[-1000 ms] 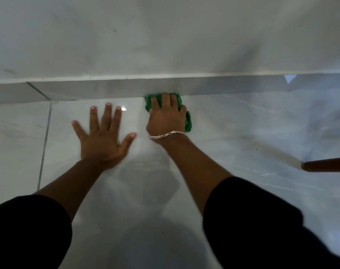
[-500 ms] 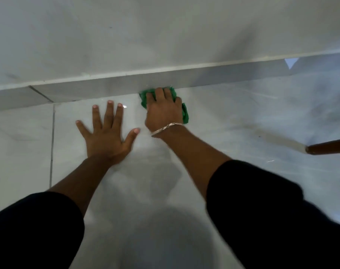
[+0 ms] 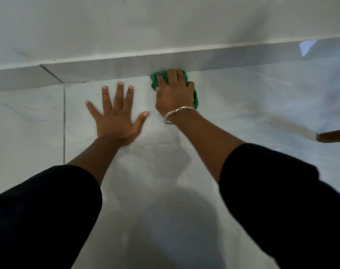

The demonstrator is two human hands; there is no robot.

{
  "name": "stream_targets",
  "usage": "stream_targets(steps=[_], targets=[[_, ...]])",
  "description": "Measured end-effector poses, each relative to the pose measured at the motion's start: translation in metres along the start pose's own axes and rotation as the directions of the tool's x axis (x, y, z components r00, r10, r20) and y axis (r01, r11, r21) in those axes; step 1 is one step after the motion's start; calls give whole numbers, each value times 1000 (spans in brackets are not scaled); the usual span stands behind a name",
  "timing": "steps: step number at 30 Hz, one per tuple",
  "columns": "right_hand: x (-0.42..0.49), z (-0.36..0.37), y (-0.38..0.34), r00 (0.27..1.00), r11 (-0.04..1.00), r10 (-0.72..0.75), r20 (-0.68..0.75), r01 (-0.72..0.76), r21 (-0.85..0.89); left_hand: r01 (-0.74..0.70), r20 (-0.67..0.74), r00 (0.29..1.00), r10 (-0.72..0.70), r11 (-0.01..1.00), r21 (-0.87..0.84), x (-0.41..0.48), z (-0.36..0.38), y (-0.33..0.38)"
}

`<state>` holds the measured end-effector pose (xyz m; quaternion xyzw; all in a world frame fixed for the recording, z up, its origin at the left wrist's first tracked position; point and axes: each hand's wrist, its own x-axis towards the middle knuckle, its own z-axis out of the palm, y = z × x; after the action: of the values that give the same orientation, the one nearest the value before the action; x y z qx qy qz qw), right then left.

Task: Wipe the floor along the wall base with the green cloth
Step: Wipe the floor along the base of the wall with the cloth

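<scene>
The green cloth [image 3: 155, 80] lies on the pale tiled floor [image 3: 243, 105], pushed right against the grey skirting [image 3: 116, 67] at the foot of the white wall [image 3: 145, 24]. My right hand [image 3: 174, 94], with a silver bracelet on its wrist, presses flat on top of the cloth and covers most of it; green shows only at the left and right edges. My left hand [image 3: 116, 115] rests palm down on the floor just left of the cloth, fingers spread, holding nothing.
A brown wooden rod end [image 3: 333, 135] pokes in from the right edge, above the floor. A dark grout line [image 3: 64, 123] runs toward the wall on the left. A wet-looking patch of floor lies between my forearms.
My right hand has slid the cloth a little to the right along the skirting, widening the gap to my left hand. My left hand stays planted on the floor.
</scene>
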<state>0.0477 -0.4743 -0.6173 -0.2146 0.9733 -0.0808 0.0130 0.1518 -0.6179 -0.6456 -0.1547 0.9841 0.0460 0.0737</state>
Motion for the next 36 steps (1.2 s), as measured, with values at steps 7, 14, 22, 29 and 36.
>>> stream_targets(steps=[7,14,22,29,36], targets=[[-2,-6,54,948,952,303,-93,-306,-17,-10,-2,1000,10,1000,-10,-6,-1,-8],[2,3,-20,997,996,79,-23,-78,31,-14,11,1000,14,1000,7,-5,-1,-8],[2,0,14,945,954,300,-128,-298,41,-17,1,1000,17,1000,-2,-4,-1,-8],[8,8,-22,999,999,-43,-31,44,28,-12,-2,1000,12,1000,-5,-3,1,-10],[8,0,45,961,969,245,-127,-247,-2,-18,1,1000,18,999,-27,-5,-1,-9]])
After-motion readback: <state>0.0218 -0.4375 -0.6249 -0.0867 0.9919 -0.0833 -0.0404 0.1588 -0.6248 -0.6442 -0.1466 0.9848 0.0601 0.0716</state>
